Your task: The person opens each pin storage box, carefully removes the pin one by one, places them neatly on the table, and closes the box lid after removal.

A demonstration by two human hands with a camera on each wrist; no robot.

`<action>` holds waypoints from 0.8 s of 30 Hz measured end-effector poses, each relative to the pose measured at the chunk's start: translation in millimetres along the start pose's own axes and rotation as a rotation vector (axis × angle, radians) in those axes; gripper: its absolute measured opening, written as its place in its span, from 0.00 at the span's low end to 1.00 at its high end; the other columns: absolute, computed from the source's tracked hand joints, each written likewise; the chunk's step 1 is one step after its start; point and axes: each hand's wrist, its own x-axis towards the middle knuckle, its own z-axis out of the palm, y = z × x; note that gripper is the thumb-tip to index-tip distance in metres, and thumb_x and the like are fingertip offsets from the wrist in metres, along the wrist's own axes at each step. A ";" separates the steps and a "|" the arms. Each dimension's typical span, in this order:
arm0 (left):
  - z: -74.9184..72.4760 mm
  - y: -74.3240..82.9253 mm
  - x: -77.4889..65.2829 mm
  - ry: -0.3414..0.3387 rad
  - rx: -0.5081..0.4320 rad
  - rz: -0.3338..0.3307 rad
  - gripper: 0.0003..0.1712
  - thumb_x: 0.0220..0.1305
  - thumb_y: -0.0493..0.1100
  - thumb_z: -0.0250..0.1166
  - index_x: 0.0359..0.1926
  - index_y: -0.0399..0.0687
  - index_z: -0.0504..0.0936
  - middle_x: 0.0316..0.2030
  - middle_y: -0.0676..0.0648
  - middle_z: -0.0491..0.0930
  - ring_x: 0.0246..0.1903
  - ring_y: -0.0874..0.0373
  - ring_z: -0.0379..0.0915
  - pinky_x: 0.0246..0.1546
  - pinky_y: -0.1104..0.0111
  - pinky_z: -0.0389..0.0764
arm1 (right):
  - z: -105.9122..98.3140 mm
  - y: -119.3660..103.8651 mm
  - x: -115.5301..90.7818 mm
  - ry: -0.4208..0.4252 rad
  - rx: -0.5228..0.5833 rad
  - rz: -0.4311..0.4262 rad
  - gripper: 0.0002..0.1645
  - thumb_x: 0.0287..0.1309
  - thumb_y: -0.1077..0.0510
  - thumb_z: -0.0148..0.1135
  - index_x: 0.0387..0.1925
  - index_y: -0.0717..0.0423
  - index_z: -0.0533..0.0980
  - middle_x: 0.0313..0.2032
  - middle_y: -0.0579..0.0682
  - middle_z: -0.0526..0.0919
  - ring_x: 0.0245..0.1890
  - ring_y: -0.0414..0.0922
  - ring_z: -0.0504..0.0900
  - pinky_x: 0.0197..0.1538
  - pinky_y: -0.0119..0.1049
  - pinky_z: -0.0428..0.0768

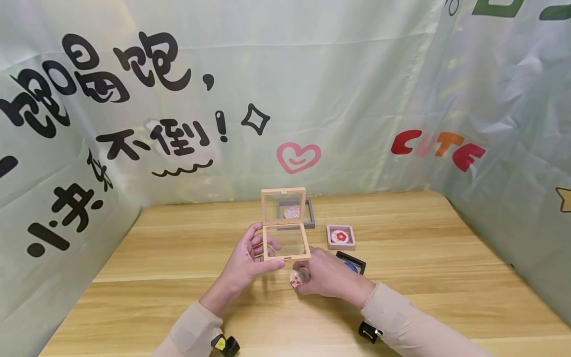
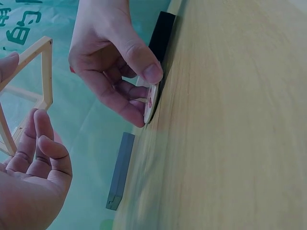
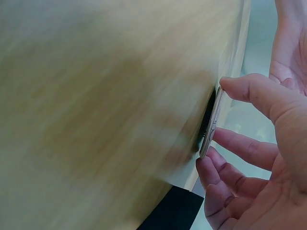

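My left hand grips a hinged, peach-coloured display frame with clear film in both halves. It is held above the table with its lid standing up. My right hand pinches a round badge with a pale, patterned face, between thumb and fingers. In the left wrist view the badge appears edge-on, close to the tabletop; whether it touches the wood I cannot tell. The right wrist view also shows the thin badge between thumb and fingertips.
Behind the raised lid lies a grey frame with a pale pink round piece. To its right sits a pink frame holding a red-flower badge. A black frame with a blue piece is partly hidden by my right hand.
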 end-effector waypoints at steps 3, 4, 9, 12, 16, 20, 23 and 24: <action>0.0 0.1 0.2 -0.001 0.005 -0.003 0.52 0.54 0.31 0.81 0.75 0.46 0.63 0.50 0.42 0.84 0.40 0.59 0.80 0.41 0.71 0.86 | -0.4 0.2 0.3 0.004 0.006 -0.004 0.17 0.47 0.57 0.82 0.41 0.52 0.87 0.29 0.45 0.81 0.20 0.31 0.64 0.20 0.27 0.65; 0.0 0.0 0.3 -0.004 0.007 -0.001 0.52 0.54 0.31 0.81 0.75 0.45 0.62 0.50 0.43 0.83 0.40 0.59 0.80 0.41 0.71 0.86 | -0.6 0.0 0.2 0.004 0.006 -0.005 0.17 0.47 0.57 0.83 0.41 0.52 0.87 0.30 0.45 0.82 0.19 0.31 0.64 0.20 0.27 0.65; -0.2 -0.2 0.8 -0.004 0.008 -0.005 0.52 0.54 0.31 0.81 0.75 0.45 0.62 0.48 0.46 0.84 0.40 0.59 0.81 0.41 0.71 0.86 | -1.5 -0.9 -0.3 0.004 -0.003 -0.010 0.17 0.48 0.56 0.84 0.41 0.52 0.87 0.35 0.47 0.84 0.21 0.32 0.66 0.22 0.28 0.67; -0.2 0.1 1.0 -0.004 0.006 -0.006 0.52 0.54 0.31 0.81 0.75 0.46 0.62 0.48 0.47 0.84 0.40 0.59 0.81 0.41 0.71 0.86 | -1.7 -1.2 -0.4 0.007 -0.002 -0.006 0.18 0.48 0.55 0.85 0.42 0.52 0.87 0.34 0.47 0.83 0.22 0.33 0.66 0.23 0.28 0.68; -0.3 0.6 1.3 -0.006 0.005 -0.008 0.52 0.55 0.32 0.81 0.75 0.46 0.62 0.47 0.48 0.84 0.40 0.59 0.81 0.42 0.71 0.86 | -1.9 -1.5 -0.5 0.009 0.022 0.008 0.21 0.47 0.55 0.86 0.44 0.52 0.87 0.33 0.46 0.82 0.23 0.33 0.67 0.23 0.28 0.70; -0.4 0.4 1.4 -0.010 0.002 -0.006 0.51 0.55 0.31 0.81 0.74 0.47 0.63 0.47 0.48 0.84 0.40 0.58 0.81 0.43 0.70 0.87 | -1.8 -1.8 -0.9 0.011 0.045 0.022 0.26 0.47 0.55 0.86 0.49 0.51 0.85 0.33 0.45 0.82 0.24 0.33 0.68 0.24 0.29 0.71; -0.2 -0.4 1.4 -0.010 -0.001 -0.001 0.51 0.54 0.31 0.81 0.74 0.46 0.64 0.47 0.49 0.84 0.40 0.59 0.81 0.43 0.71 0.87 | -1.2 -1.6 -1.8 0.011 0.053 0.024 0.32 0.47 0.55 0.87 0.55 0.49 0.84 0.35 0.45 0.84 0.24 0.33 0.69 0.25 0.28 0.72; -0.2 -0.7 1.3 -0.011 -0.001 0.000 0.51 0.54 0.31 0.81 0.74 0.46 0.63 0.47 0.49 0.84 0.40 0.59 0.81 0.44 0.70 0.87 | -1.0 -1.5 -2.1 0.011 0.053 0.022 0.34 0.47 0.55 0.87 0.57 0.48 0.84 0.36 0.45 0.85 0.24 0.33 0.69 0.25 0.28 0.73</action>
